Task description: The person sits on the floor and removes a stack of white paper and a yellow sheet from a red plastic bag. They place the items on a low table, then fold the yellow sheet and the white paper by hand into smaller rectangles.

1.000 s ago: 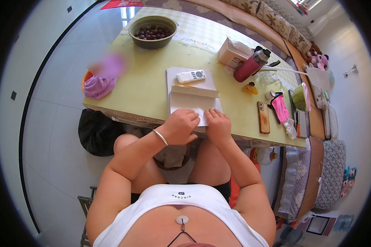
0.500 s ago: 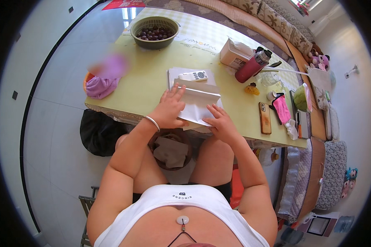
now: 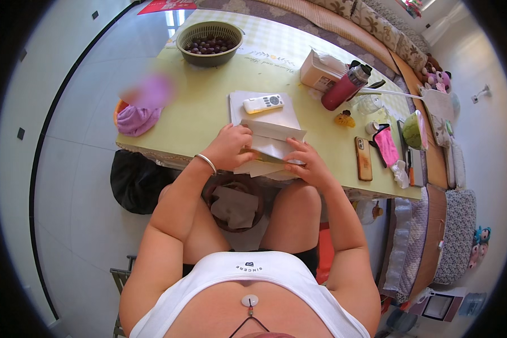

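A creased sheet of white paper [image 3: 271,145] is held at the near edge of the table, its far part folded up into a flap and its near edge lifted. My left hand [image 3: 231,147], with a bracelet on the wrist, pinches its left side. At the right side, the fingers and thumb of my right hand [image 3: 305,160] grip it. More flat paper sheets [image 3: 236,107] lie underneath, partly hidden by the folded one. On those sheets, just beyond the fold, rests a white remote control [image 3: 263,103].
A green colander [image 3: 210,56] of dark round fruit stands far left, purple cloth [image 3: 136,120] nearer. On the right are a tissue box [image 3: 319,72], red thermos [image 3: 343,89], phone [image 3: 364,159], pink cloth [image 3: 385,144], a knife [image 3: 409,166] and cut melon [image 3: 414,132]. A bin [image 3: 235,208] sits below.
My left hand has drawn back toward me and curled from flat fingers into a pinch. The paper's near edge has come up, and my right hand has closed on its side.
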Tool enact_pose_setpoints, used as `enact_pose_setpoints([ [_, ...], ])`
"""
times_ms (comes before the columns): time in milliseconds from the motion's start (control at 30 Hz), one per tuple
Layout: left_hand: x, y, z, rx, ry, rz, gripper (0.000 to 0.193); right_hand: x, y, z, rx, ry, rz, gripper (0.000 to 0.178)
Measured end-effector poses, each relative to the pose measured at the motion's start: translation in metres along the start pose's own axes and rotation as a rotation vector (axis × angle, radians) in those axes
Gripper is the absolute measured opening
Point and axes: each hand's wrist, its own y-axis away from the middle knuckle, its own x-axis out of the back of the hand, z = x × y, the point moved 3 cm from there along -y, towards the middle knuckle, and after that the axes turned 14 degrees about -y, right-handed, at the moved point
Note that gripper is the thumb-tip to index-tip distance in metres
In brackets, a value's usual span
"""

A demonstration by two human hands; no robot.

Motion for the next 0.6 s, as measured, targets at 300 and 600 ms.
enact_pose_setpoints([
  [300, -0.006, -0.009, -0.011, 0.101, 0.115, 0.033, 0.015, -0.004, 0.003, 0.026, -0.177, -0.566, 0.184, 0.027],
  [600, 0.008, 0.002, 0.000, -0.174, -0.126, 0.034, 0.012, -0.006, 0.003, 0.006, 0.023, 0.086, -0.141, 0.048],
])
